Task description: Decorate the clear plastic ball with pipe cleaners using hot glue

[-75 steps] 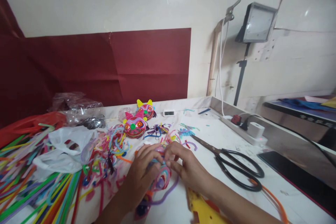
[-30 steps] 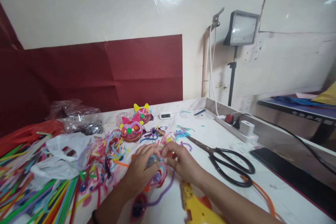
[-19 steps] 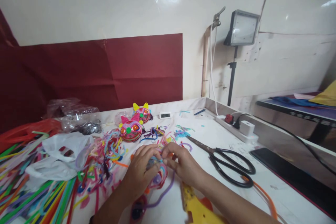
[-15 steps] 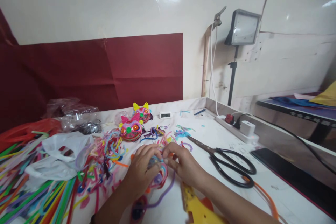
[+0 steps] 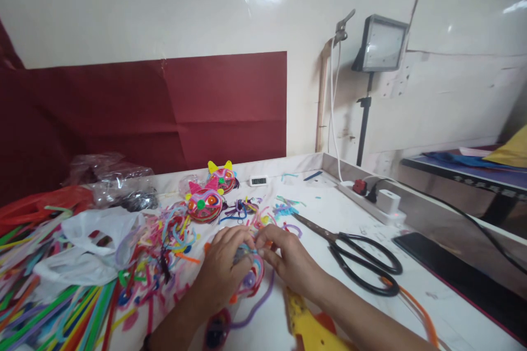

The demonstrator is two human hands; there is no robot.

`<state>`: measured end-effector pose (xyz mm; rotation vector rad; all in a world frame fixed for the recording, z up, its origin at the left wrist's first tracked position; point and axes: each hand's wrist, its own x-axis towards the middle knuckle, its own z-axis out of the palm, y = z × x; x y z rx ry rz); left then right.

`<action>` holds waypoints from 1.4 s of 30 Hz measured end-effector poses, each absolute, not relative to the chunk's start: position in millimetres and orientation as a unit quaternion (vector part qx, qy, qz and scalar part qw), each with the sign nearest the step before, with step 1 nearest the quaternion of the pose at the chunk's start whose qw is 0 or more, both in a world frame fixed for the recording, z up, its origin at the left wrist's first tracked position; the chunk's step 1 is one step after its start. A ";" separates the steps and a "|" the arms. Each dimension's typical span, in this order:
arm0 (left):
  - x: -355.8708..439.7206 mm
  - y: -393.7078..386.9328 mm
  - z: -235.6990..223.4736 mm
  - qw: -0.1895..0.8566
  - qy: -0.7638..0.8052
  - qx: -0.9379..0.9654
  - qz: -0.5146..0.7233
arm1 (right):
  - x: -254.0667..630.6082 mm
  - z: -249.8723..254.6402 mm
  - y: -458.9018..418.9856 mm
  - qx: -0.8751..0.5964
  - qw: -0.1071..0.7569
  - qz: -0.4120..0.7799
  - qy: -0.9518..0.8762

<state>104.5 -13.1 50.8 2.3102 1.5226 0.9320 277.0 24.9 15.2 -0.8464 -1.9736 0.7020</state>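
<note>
A round, colourful pipe-cleaner craft piece (image 5: 256,279) with pink and red rings and a purple ball lies under my hands. My left hand (image 5: 228,260) is closed around its upper left side, covering much of it. At its top edge my right hand (image 5: 284,255) pinches with thumb and forefinger; what sits between these fingertips is too small to make out. From the piece's lower side, a purple pipe cleaner (image 5: 260,305) curves down to a dark red and blue bit (image 5: 217,329). A yellow plastic tool (image 5: 308,323) is partly hidden beneath my right forearm.
Large black-handled scissors (image 5: 349,255) lie right of my hands. Two finished-looking cat-face pieces (image 5: 205,204) stand behind. Pipe cleaners (image 5: 82,312) and a white plastic bag (image 5: 88,247) spread leftward. A power strip (image 5: 370,203) and black phone-like slab (image 5: 461,285) are on the right.
Almost nothing differs. Both hands stay on the craft piece, with only slight finger movement, and the view has shifted a little.
</note>
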 end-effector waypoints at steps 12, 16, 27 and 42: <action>103.5 -10.4 40.7 0.095 0.512 0.781 0.345 | 278.0 14.6 22.5 -0.324 0.426 0.269 -0.801; 102.9 -10.5 37.9 0.091 0.511 0.780 0.349 | 278.1 14.9 21.3 -0.316 0.428 0.262 -0.805; 101.7 -12.8 37.4 0.085 0.519 0.780 0.341 | 277.5 16.1 18.0 -0.303 0.432 0.243 -0.814; 100.8 -10.7 25.1 0.057 0.509 0.775 0.370 | 277.4 16.7 17.3 -0.295 0.428 0.236 -0.821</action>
